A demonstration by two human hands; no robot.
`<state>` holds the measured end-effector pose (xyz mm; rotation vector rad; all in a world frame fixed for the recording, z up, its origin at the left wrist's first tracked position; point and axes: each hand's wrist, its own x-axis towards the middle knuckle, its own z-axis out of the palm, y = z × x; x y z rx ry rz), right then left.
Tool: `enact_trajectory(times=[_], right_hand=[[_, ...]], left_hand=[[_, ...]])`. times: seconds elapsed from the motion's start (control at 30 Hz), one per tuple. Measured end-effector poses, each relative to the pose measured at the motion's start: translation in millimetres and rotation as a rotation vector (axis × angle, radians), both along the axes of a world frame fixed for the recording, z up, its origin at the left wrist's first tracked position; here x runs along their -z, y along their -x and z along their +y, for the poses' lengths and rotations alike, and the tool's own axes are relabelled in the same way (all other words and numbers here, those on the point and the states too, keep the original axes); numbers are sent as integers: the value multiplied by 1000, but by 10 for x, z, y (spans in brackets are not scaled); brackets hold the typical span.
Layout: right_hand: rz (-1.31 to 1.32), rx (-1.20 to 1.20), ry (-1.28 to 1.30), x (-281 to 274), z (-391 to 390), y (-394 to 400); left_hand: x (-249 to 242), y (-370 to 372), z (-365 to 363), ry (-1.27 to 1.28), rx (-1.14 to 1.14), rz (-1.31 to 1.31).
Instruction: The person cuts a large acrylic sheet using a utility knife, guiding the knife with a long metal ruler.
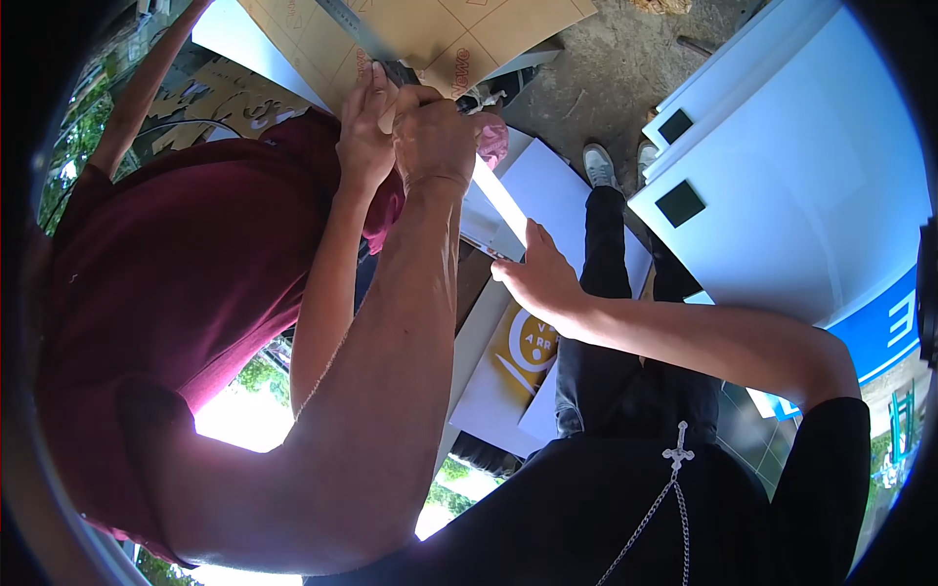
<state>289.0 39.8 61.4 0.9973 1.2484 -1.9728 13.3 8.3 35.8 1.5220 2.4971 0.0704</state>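
Observation:
My left hand (365,132) reaches under a co-worker's forearm. Its fingers are stretched out against the brown-faced sheet (430,34), close to the end of a metal ruler (347,24). My right hand (543,278) is closed on the lower end of a bright white strip (501,200), which slopes up to the sheet's edge. Between my hands, the co-worker's closed hand (435,137) bears down near the ruler; what it grips is mostly hidden. Red lettering and dark lines mark the sheet.
The co-worker in a maroon shirt (195,244) leans in from the left. Large white panels (782,166) stand at right. A white board with a yellow print (518,361) lies below. Cut-out brown pieces (220,98) lie at upper left. Shoes (601,166) show on the concrete floor.

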Motion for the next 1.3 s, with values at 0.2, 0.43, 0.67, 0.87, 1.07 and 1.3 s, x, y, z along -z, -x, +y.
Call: enact_trajectory(times=[0.2,0.43,0.67,0.87,1.07,1.3], right_hand=[[-20,-20,-33,14,-30,15],[-10,11,-56,-17,-31,17],[-6,-7,-40,-4,-12,19],[14,-10,-68,30,-56,-3],[163,-31,-116,76,-142,-128],[41,-65,-75,-4,-89,-22]], left_hand=[[10,48,-93,-55,35,-20],[12,65,-127,-41,60,-26],[83,158,-171,-32,119,-1],[67,134,-152,-22,111,1],[70,145,-165,-14,110,13],[28,97,-137,-5,97,14]])
